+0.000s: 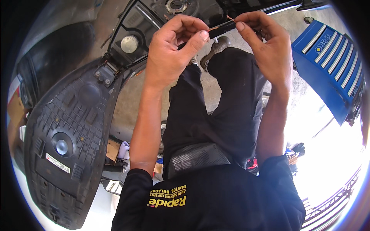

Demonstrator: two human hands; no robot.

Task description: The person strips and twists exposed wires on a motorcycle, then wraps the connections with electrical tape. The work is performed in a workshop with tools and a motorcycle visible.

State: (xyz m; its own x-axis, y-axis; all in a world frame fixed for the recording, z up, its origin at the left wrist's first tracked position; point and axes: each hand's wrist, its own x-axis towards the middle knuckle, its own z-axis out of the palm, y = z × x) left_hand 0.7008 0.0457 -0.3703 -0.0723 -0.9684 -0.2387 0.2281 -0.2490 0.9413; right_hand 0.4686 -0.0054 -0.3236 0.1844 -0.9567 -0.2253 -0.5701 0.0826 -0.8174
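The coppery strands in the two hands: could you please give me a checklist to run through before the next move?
1. Left hand pinching its coppery strand: ok, between thumb and fingers.
2. Right hand pinching the other strand: ok, its tip pokes out past the thumb.
3. Strand tips touching: not ok, they are apart.
4. Strands' far ends, and whether power is off: cannot tell.
5. Black hinged panel swung open: ok, its underside shows.
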